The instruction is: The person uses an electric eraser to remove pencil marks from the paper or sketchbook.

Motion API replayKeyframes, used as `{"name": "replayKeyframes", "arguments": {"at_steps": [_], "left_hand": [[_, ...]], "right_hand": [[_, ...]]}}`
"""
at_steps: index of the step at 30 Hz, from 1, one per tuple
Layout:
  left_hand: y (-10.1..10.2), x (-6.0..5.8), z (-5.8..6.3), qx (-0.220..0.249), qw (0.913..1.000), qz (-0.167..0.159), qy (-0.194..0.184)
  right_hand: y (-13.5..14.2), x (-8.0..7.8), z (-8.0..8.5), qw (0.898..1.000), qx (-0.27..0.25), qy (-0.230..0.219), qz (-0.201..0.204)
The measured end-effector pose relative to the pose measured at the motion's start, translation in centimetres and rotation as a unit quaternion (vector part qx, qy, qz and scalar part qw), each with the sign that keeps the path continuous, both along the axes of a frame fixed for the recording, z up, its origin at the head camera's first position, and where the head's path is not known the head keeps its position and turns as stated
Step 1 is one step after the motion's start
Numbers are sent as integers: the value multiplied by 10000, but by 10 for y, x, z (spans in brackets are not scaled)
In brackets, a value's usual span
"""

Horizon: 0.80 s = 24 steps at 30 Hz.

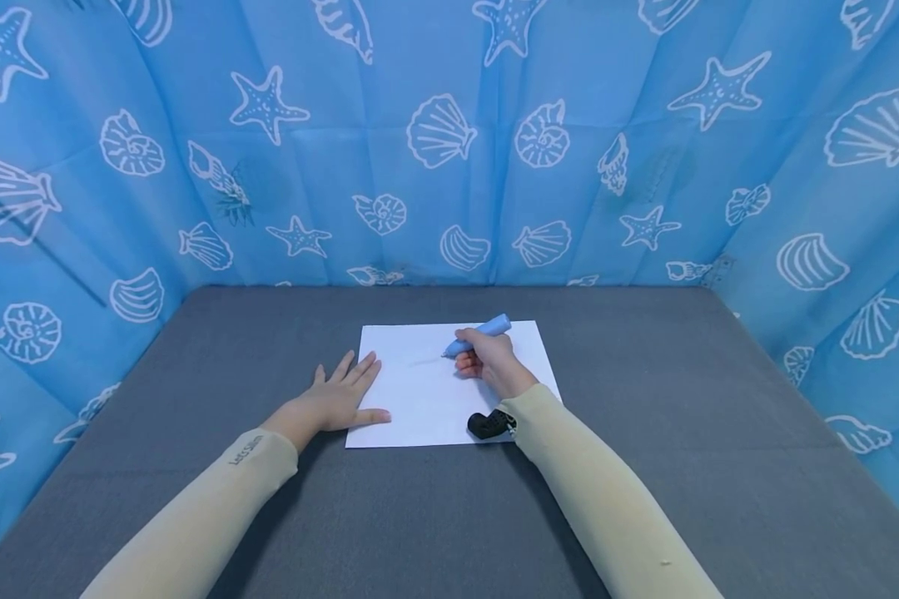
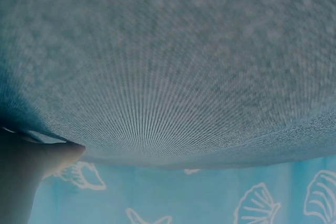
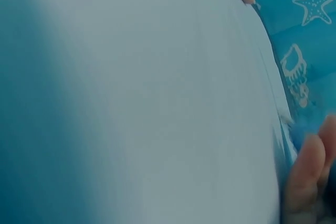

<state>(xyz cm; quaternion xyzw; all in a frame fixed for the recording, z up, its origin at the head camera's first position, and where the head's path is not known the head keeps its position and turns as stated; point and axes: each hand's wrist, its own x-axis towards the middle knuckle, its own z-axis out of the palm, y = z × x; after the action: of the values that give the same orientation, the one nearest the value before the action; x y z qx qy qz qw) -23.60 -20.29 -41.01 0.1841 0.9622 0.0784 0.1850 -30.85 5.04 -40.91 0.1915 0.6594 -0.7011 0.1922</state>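
Head view shows us a white sheet of paper point(image 1: 412, 408) at the centre of the frame, lying on a grey table point(image 1: 345, 516). On its left edge we see the left hand point(image 1: 333, 405), fingers spread, thumb and fingertips over the sheet. Right of centre, the right hand point(image 1: 492, 363) pinches a blue pen point(image 1: 496, 324), tip pointing lower left beside a faint streak point(image 1: 424, 362); we cannot tell whether it touches. We find 2 cream sleeves point(image 1: 210, 507) reaching in from the bottom, and a blue curtain point(image 1: 438, 204) with white shells and starfish across the top.
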Motion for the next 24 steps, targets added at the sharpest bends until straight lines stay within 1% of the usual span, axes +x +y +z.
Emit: {"name": "replayKeyframes", "arguments": {"at_steps": [2,4,9,20,24], "left_hand": [[0,0,0,1,10000,10,-3],[0,0,-1,-11,10000,10,-1],[0,0,0,18,10000,-6,4],[1,0,0,14,10000,23,-13],[0,-1,0,-4,10000,24,4]], "right_hand": [[0,0,0,9999,24,-9,145],[0,0,0,9998,30,-22,208],[1,1,1,10000,9,26,81],[3,1,1,9999,-27,4,165],[2,2,0,9999,-15,67,140]]}}
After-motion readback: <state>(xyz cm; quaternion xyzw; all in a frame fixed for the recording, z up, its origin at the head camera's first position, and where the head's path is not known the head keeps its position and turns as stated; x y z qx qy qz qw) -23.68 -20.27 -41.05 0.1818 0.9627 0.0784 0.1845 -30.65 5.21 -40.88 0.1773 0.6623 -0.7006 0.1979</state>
